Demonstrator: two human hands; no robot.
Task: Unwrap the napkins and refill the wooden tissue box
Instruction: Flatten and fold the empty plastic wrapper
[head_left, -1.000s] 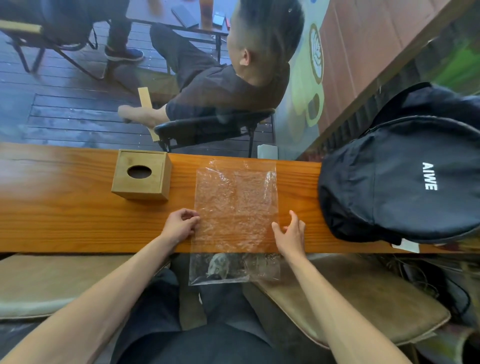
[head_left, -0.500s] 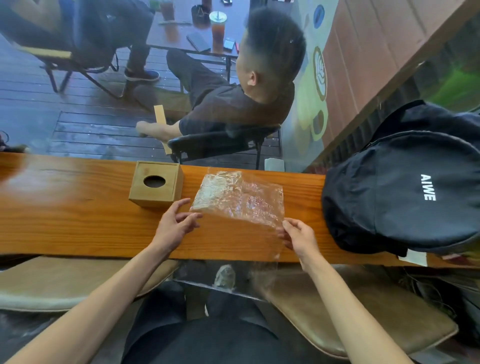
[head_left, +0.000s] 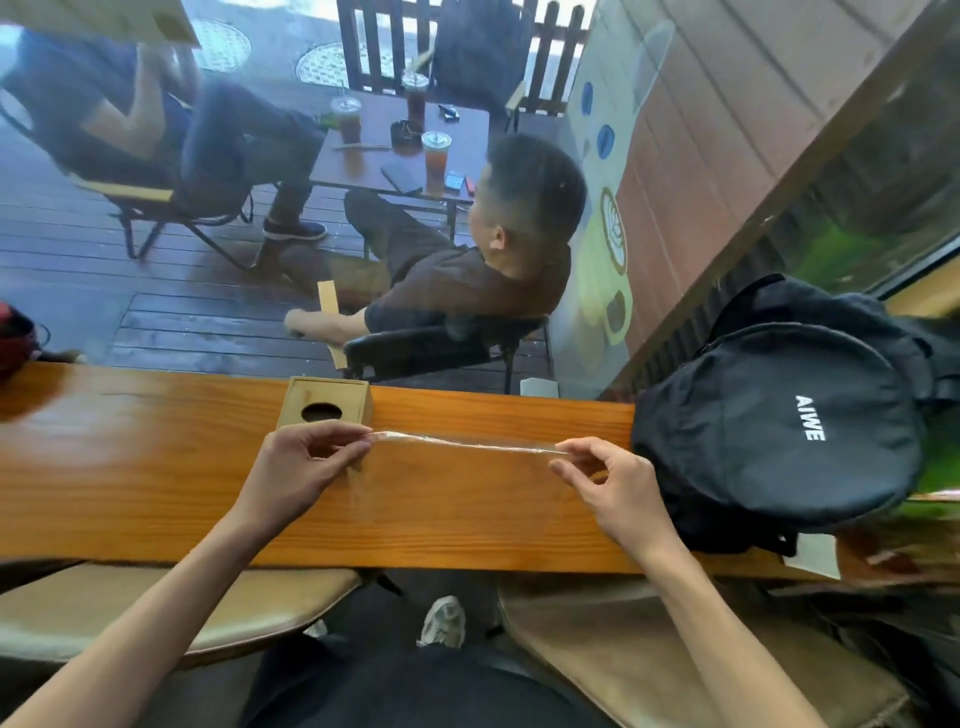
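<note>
A clear plastic wrapper (head_left: 462, 442) is stretched level between my two hands above the wooden counter (head_left: 156, 493), seen almost edge-on as a thin strip. My left hand (head_left: 306, 462) pinches its left end just in front of the wooden tissue box (head_left: 327, 402). My right hand (head_left: 608, 478) pinches the right end. The box stands at the counter's far edge with a round hole in its top. No napkins are in view.
A black backpack (head_left: 789, 431) lies on the counter at the right, close to my right hand. A window runs behind the counter, with people seated at a table (head_left: 405, 150) outside. Padded stools (head_left: 171, 613) stand below the counter's near edge.
The wrapper lay flat on the counter, then was lifted by both hands. Now it is pulled taut and level between them, and the view has tilted upward.
</note>
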